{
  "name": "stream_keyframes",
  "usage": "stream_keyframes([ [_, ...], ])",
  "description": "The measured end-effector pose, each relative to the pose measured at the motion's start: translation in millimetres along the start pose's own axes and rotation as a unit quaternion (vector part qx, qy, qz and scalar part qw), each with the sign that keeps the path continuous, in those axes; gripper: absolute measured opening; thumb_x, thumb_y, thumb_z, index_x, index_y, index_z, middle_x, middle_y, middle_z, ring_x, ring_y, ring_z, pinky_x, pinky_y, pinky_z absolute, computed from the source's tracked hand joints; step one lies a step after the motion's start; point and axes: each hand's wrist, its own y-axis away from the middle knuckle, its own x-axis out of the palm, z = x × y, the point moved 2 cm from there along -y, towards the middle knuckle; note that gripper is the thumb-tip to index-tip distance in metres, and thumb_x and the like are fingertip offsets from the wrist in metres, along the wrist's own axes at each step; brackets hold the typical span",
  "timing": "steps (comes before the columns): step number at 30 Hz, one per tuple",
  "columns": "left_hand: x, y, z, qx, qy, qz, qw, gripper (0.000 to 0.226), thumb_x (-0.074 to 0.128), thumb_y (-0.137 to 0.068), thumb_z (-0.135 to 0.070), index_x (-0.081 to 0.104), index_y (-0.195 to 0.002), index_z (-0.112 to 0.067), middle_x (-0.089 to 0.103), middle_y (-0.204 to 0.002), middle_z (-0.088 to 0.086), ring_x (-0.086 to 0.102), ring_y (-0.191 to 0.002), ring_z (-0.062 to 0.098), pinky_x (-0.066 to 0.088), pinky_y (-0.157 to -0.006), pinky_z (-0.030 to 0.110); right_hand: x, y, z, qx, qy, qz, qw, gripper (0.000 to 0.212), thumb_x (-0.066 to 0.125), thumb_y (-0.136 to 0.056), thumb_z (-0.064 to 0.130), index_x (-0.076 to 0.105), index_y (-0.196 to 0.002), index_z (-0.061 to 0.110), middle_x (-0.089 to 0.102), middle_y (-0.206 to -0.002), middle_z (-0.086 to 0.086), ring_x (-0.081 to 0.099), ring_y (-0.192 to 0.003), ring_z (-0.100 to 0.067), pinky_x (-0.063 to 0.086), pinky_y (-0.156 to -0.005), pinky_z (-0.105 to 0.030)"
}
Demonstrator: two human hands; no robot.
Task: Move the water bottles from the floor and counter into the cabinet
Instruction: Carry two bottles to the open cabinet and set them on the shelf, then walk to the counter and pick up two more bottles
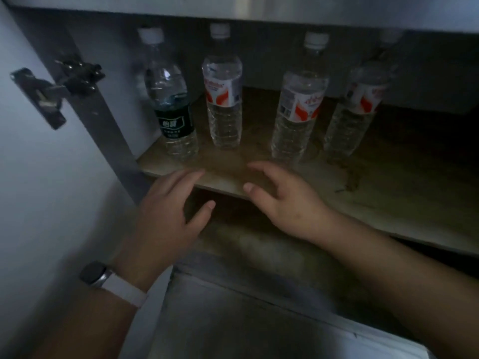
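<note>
**Step in hand (judged):** between placements, with both hands free at the shelf front.

**Grip state**
- Left hand (166, 211): fingers spread and relaxed, grasping nothing, over the front edge of the shelf (388, 203).
- Right hand (285, 203): fingers loosely fanned, likewise empty, at 3 o'clock of the left hand.

**Location of task items**
- Four water bottles upright in a row on the shelf, at 12 o'clock of the hands, each apart from its neighbour.
- From 9 toward 3 o'clock: dark-label bottle (172, 99), second bottle (224, 99), third bottle (298, 107), fourth bottle (360, 99).
- Fourth bottle in shade and blurred.

**Procedure**
1. Draw both hands straight back toward 6 o'clock, low and level.
2. Keep the right fingertips off the third bottle, nearest at 12 o'clock of that hand.
3. Set any further bottle on the bare shelf toward 3 o'clock.
4. Lower the base flat, and let go only once upright and steady.

**Surroundings and obstructions**
- Open cabinet door (39, 190) at 9 o'clock, with its metal hinge (51, 92) at 10 o'clock jutting toward the left-hand route.
- Counter underside (337, 14) at 12 o'clock, close above the caps, so tilt-free entry from the front advised.
- Watch (96, 277) on the left wrist at 7 o'clock.
- Dark lower compartment at 6 o'clock beneath the shelf.
- Floor and counter top out of view, so the number of bottles left to move cannot be told.
</note>
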Motion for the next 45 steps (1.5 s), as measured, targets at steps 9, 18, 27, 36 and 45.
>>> stream_keyframes([
  [9, 23, 51, -21, 0.129, -0.108, 0.009, 0.986, 0.051, 0.059, -0.092, -0.043, 0.064, -0.133, -0.012, 0.059, -0.138, 0.012, 0.058, -0.122, 0.035, 0.050, -0.095, 0.053, 3, 60, -27, -0.135, 0.263, 0.037, 0.955, 0.059, 0.042, -0.092, 0.057, 0.054, -0.136, 0.021, 0.055, -0.134, 0.000, 0.048, -0.123, -0.020, 0.042, -0.097, -0.038],
  [18, 4, 70, -59, 0.131, -0.143, 0.057, 0.979, 0.045, 0.058, -0.093, -0.038, 0.068, -0.128, -0.012, 0.063, -0.132, 0.013, 0.059, -0.120, 0.036, 0.049, -0.093, 0.052, -17, 91, -14, -0.125, 0.265, 0.074, 0.953, 0.056, 0.045, -0.091, 0.055, 0.057, -0.132, 0.019, 0.057, -0.134, -0.007, 0.050, -0.124, -0.028, 0.043, -0.096, -0.043],
  [27, -142, 65, -160, 0.115, -0.156, 0.124, 0.973, 0.039, 0.060, -0.089, -0.037, 0.071, -0.117, -0.012, 0.065, -0.124, 0.012, 0.058, -0.114, 0.035, 0.044, -0.096, 0.048, -129, 134, 117, -0.085, 0.226, 0.085, 0.967, 0.052, 0.049, -0.090, 0.053, 0.062, -0.126, 0.018, 0.062, -0.125, -0.008, 0.055, -0.116, -0.032, 0.045, -0.092, -0.043],
  [36, -301, 22, -279, 0.135, -0.145, 0.141, 0.970, 0.040, 0.058, -0.092, -0.038, 0.070, -0.118, -0.011, 0.066, -0.124, 0.012, 0.061, -0.115, 0.035, 0.047, -0.093, 0.046, -283, 147, 250, -0.091, 0.217, 0.085, 0.968, 0.050, 0.048, -0.089, 0.052, 0.053, -0.130, 0.024, 0.062, -0.122, -0.004, 0.057, -0.111, -0.028, 0.048, -0.093, -0.042],
  [45, -400, -27, -363, 0.211, -0.124, 0.098, 0.965, 0.042, 0.058, -0.093, -0.036, 0.068, -0.126, -0.013, 0.065, -0.131, 0.010, 0.057, -0.124, 0.030, 0.042, -0.101, 0.044, -405, 160, 331, -0.049, 0.296, 0.044, 0.953, 0.054, 0.049, -0.087, 0.055, 0.058, -0.130, 0.023, 0.061, -0.129, -0.001, 0.057, -0.118, -0.026, 0.045, -0.098, -0.041],
])
